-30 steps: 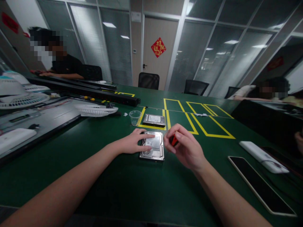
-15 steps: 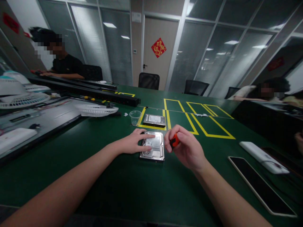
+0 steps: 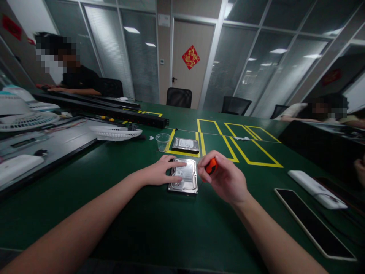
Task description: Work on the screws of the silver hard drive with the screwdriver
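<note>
A silver hard drive [image 3: 186, 179] lies flat on the green table [image 3: 159, 224] in front of me. My left hand [image 3: 161, 171] rests on its left side, fingers spread flat over the top and edge. My right hand [image 3: 225, 177] is closed round a small tool with an orange-red handle [image 3: 211, 166], held just to the right of the drive; its tip is hidden by my fingers. A second hard drive [image 3: 186, 145] lies farther back inside a yellow-taped rectangle, with a clear plastic cup [image 3: 162, 142] beside it.
A phone [image 3: 313, 224] and a white oblong device [image 3: 316, 189] lie at the right. A white fan grille [image 3: 115, 133], a long black power strip [image 3: 114, 112] and a grey panel [image 3: 42, 144] sit at the left. People sit at the far left and far right.
My right hand's fingers have closed and turned round the orange-handled tool, so more of the handle shows. My left hand and the drive have stayed put.
</note>
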{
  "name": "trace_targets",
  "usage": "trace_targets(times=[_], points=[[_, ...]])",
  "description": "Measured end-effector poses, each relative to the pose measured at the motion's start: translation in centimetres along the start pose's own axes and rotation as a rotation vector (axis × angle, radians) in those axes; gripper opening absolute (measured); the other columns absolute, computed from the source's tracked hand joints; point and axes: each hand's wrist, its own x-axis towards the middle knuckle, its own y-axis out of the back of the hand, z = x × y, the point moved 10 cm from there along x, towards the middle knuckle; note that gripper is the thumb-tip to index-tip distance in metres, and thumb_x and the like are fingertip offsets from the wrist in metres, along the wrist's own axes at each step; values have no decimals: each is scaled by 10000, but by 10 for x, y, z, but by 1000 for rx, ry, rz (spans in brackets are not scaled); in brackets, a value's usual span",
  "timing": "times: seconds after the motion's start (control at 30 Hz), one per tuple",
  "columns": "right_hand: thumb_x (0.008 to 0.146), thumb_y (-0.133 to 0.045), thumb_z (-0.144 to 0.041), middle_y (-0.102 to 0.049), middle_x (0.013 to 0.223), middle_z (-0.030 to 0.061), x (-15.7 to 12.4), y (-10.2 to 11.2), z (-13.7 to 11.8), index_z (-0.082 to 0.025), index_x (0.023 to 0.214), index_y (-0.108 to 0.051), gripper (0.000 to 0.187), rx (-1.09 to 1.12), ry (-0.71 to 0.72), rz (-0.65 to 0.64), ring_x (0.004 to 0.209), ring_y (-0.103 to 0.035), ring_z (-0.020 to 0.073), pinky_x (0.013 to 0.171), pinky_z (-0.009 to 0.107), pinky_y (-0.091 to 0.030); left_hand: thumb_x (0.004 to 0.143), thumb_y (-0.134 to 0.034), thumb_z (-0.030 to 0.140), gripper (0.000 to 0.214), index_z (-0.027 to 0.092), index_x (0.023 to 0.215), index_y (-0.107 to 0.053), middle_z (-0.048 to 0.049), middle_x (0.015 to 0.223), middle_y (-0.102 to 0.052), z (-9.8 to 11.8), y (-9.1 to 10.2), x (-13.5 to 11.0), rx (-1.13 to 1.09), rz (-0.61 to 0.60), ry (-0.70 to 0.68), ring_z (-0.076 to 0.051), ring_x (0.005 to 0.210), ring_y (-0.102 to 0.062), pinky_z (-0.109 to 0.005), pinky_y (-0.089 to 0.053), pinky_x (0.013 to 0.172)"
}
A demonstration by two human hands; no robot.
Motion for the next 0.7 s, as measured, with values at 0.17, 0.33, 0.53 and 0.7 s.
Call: trace_targets(times=[0.17,0.33,0.53,0.7], points=[[976,-578,-316,-642,780,35,-1,-1,0,-192,868,-639,176,2,15,-10,642,-536,157,610,312,-381,907,-587,767,717,473,1544,-440,-71,1610,-344,-1,-1,0,12,11,1,-404,1471,-336,-595,-320,1191],[956,-627,-327,-665,816,24,-1,7,2,-224,879,-562,144,-19,20,39,615,-536,148,591,309,-387,899,-600,765,702,493,1529,-453,-38,1620,-345,-3,-2,1,7,15,-5,-403,1484,-309,-594,-316,1201],[997,-534,-446,-664,764,34,0,5,3,-224,935,-646,256,-33,-1,37,556,-444,143,563,321,-326,901,-585,778,708,498,1535,-439,-42,1625,-343,-2,-1,1,6,14,-6,-409,1485,-309,-608,-315,1194],[1036,-443,-410,-632,743,42,1,4,1,-200,868,-678,357,-2,3,32,585,-456,153,594,328,-339,901,-584,778,711,503,1538,-430,-57,1627,-325,-1,-1,0,-1,-7,19,-411,1491,-304,-607,-319,1189]])
